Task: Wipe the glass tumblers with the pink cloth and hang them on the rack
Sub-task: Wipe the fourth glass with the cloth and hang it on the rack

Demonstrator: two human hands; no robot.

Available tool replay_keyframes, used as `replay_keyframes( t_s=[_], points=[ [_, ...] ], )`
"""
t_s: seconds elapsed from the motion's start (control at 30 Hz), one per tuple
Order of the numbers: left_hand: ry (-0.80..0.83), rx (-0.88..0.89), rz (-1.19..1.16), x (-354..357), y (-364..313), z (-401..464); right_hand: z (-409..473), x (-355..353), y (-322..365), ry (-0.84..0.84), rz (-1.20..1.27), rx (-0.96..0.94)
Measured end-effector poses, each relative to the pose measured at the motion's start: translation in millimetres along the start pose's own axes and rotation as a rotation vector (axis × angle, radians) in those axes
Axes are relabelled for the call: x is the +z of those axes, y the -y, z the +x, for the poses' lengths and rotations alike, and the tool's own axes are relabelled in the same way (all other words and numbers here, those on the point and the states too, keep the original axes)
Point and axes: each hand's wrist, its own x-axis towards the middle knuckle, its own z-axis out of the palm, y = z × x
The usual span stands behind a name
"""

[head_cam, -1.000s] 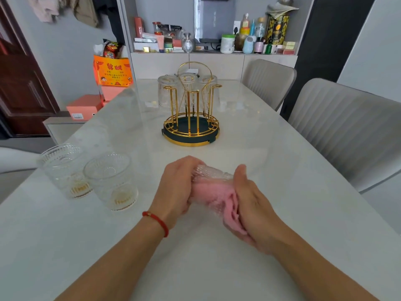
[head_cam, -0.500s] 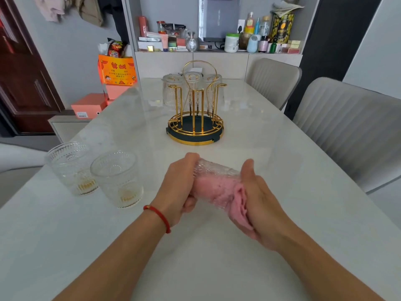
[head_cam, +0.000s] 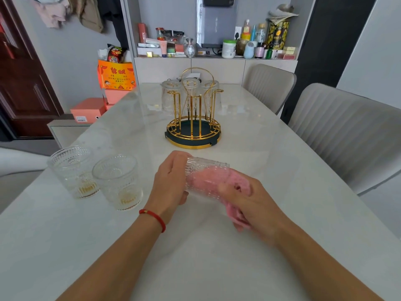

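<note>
Grey wall (head_cam: 71,61), dark wood door (head_cam: 19,88) left, 2 grey chairs (head_cam: 347,135) right, cluttered shelf (head_cam: 217,48) behind.

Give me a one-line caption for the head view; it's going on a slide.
Left hand holds a tumbler sideways while right hand wipes inside with the pink cloth.

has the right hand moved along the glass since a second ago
Yes. The right hand has slid back from the glass mouth, away from the rack, baring more cloth.
</note>
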Motion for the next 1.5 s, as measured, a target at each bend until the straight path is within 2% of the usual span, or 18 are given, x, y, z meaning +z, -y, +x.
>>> replay_keyframes(
  t_s=[0.1, 0.17, 0.27, 0.37, 0.43, 0.57, 0.67, 0.73, 0.77, 0.87, 0.97, 1.1, 1.2, 1.27, 1.3, 1.37, 1.43, 1.5],
  points=[
    [-0.004, -0.002, -0.006, -1, 1, 0, -4, 8, 1, 0.086, 0.003, -0.004],
    [-0.03, 0.028, 0.002, -1, 4, 1, -5, 15, 1, 0.034, 0.101, 0.035],
    [-0.052, 0.277, 0.101, -3, 10, 2, -4, 17, 5, -0.136, 0.33, 0.167],
    [0.02, 0.601, 0.228, -9, 9, 3, -3, 8, 6, -0.18, 0.656, 0.36],
    [0.108, 0.668, 0.221, -10, 6, 1, -2, 1, 5, -0.16, 0.605, 0.349],
    [0.214, 0.451, 0.087, -9, 4, -3, -5, 0, 13, -0.198, 0.323, 0.161],
    [0.294, 0.071, -0.048, -6, -5, -4, -7, 1, 21, -0.204, 0.163, 0.032],
    [0.262, -0.177, 0.004, 1, -10, -5, -8, 2, 24, -0.19, 0.041, -0.012],
    [0.213, -0.21, 0.066, 4, -9, -5, -9, 3, 24, -0.178, 0.008, -0.025],
    [0.031, 0.09, 0.169, 7, 3, -2, -7, 6, 18, -0.185, 0.064, 0.014],
    [-0.029, 0.449, 0.313, -1, 12, 1, -3, 1, 12, -0.208, 0.262, 0.247],
    [-0.037, 0.624, 0.449, -4, 13, 3, 3, -3, 7, -0.203, 0.584, 0.393],
    [-0.015, 0.724, 0.459, -5, 16, 4, 2, -6, 10, -0.246, 0.487, 0.344],
    [0.077, 0.634, 0.322, 1, 17, 2, 0, -7, 11, -0.305, 0.311, 0.209],
    [0.117, 0.478, 0.212, 4, 15, 0, 0, -6, 11, -0.323, 0.249, 0.114],
    [0.165, -0.013, -0.018, 9, 9, -1, -2, -3, 8, -0.332, 0.106, -0.027],
    [0.193, -0.356, -0.08, 8, 8, -1, -4, -2, 7, -0.299, -0.053, -0.099],
    [0.153, -0.393, -0.071, 10, 8, -3, -5, -1, 5, -0.235, -0.128, -0.12]
  ],
)
